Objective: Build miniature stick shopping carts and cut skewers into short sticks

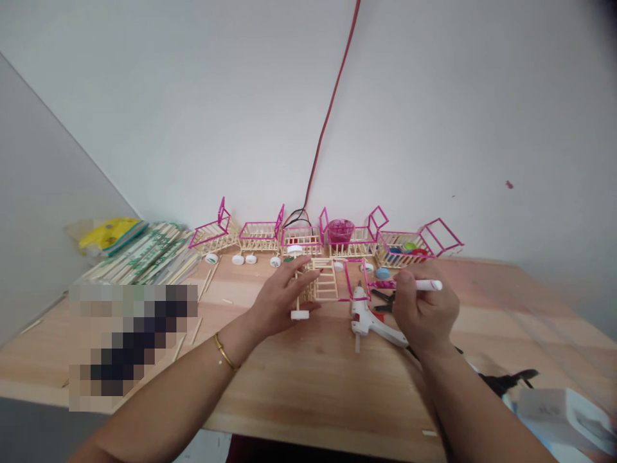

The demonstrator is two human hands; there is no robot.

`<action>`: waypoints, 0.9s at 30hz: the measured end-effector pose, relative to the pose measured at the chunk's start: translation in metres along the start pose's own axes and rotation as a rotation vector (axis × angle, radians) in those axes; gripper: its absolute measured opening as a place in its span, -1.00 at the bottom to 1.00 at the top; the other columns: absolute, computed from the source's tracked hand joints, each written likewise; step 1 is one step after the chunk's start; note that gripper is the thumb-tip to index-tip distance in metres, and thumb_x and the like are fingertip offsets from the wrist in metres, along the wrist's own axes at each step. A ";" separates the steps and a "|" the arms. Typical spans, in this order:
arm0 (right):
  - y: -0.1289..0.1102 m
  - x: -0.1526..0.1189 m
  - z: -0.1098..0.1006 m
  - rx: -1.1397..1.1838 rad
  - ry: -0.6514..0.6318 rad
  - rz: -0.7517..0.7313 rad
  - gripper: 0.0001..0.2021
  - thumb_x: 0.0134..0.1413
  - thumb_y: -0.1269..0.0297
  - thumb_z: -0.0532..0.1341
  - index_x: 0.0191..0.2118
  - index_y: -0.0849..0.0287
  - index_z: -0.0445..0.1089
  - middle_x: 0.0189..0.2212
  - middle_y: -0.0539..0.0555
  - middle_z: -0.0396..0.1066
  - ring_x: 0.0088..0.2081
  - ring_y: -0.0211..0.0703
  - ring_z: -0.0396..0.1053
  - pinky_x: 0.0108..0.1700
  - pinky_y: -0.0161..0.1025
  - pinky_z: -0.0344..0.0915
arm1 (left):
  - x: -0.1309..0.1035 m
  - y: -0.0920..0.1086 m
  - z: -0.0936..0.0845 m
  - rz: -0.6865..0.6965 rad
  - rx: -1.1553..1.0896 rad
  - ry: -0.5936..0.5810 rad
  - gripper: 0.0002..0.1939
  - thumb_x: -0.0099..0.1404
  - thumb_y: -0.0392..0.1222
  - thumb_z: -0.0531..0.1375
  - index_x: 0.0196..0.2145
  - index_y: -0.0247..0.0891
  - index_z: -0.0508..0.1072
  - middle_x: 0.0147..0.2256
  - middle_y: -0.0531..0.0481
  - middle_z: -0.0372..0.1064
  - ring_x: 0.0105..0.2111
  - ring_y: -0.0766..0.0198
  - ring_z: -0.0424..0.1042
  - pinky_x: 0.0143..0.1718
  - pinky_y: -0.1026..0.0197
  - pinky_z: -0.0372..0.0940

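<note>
My left hand (284,296) is wrapped round a small wooden stick cart (326,280) with white cap wheels (299,315), holding it on its side. The cart's handle frame (357,280) is coloured pink and points right. My right hand (427,308) pinches a pink marker with a white end (428,285); its tip side lies close to the right edge of the pink frame. Whether the tip touches is too small to tell. A white glue gun (373,323) lies below the frame, between my hands.
Several similar carts with pink rims (260,236) stand along the wall; one holds a pink container (340,231), another coloured caps (417,254). Bundled sticks (144,254) and a yellow bag (112,233) lie left. Black pliers (384,299) lie near the glue gun; a white device (563,418) sits lower right.
</note>
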State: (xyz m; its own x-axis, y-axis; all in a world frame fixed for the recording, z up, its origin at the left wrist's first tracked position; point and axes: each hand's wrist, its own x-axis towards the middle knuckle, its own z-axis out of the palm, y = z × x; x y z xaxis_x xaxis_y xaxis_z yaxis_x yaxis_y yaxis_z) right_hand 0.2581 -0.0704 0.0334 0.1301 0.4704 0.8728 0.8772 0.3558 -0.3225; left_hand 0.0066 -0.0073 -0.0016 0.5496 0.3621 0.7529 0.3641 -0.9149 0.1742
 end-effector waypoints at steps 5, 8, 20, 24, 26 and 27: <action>0.001 0.000 0.001 0.029 0.044 0.006 -0.79 0.20 0.30 0.12 -0.47 0.16 0.31 -0.52 0.03 0.33 -0.45 -0.19 0.32 -0.39 -0.24 0.21 | 0.001 0.000 -0.001 -0.004 -0.005 0.005 -0.41 0.21 -0.14 0.25 0.16 -0.15 0.18 0.15 -0.33 0.13 0.07 0.04 0.29 0.01 -0.07 0.31; 0.000 0.002 0.001 0.025 0.022 -0.005 -0.79 0.21 0.30 0.11 -0.46 0.16 0.31 -0.52 0.03 0.34 -0.45 -0.20 0.32 -0.39 -0.24 0.22 | 0.001 0.001 -0.001 -0.010 -0.006 -0.001 -0.41 0.21 -0.14 0.25 0.16 -0.15 0.18 0.16 -0.32 0.13 0.06 0.05 0.29 0.01 -0.07 0.31; -0.001 0.003 0.000 0.022 0.018 -0.022 -0.79 0.20 0.32 0.11 -0.47 0.17 0.30 -0.54 0.02 0.32 -0.46 -0.20 0.31 -0.40 -0.24 0.19 | 0.000 0.001 -0.001 -0.005 0.001 -0.006 -0.42 0.21 -0.15 0.25 0.15 -0.19 0.19 0.16 -0.33 0.11 0.10 0.03 0.25 0.04 -0.07 0.29; -0.002 0.002 -0.001 0.019 -0.017 -0.015 -0.78 0.21 0.31 0.10 -0.48 0.16 0.29 -0.55 0.01 0.32 -0.47 -0.22 0.28 -0.41 -0.25 0.17 | 0.000 0.000 -0.001 -0.004 0.001 -0.007 -0.42 0.21 -0.14 0.25 0.15 -0.17 0.19 0.16 -0.32 0.12 0.08 0.05 0.27 0.03 -0.07 0.31; -0.003 0.003 -0.001 0.021 -0.018 -0.014 -0.76 0.21 0.32 0.10 -0.50 0.16 0.27 -0.56 0.00 0.30 -0.48 -0.23 0.27 -0.41 -0.25 0.16 | 0.000 0.000 -0.001 -0.003 0.004 -0.007 -0.42 0.21 -0.14 0.25 0.16 -0.17 0.19 0.16 -0.33 0.12 0.09 0.03 0.27 0.03 -0.08 0.30; -0.004 0.003 -0.001 0.025 -0.017 -0.015 -0.76 0.21 0.33 0.10 -0.51 0.16 0.26 -0.57 0.00 0.29 -0.49 -0.24 0.27 -0.41 -0.26 0.16 | 0.000 0.000 0.000 -0.004 0.006 -0.004 -0.42 0.21 -0.14 0.25 0.15 -0.18 0.19 0.16 -0.33 0.12 0.10 0.03 0.26 0.04 -0.08 0.30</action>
State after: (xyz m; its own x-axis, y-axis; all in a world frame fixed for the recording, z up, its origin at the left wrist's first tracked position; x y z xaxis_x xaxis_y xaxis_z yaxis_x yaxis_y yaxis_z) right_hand 0.2560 -0.0712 0.0377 0.1090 0.4785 0.8713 0.8669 0.3831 -0.3188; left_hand 0.0063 -0.0071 -0.0011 0.5511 0.3661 0.7498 0.3702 -0.9126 0.1735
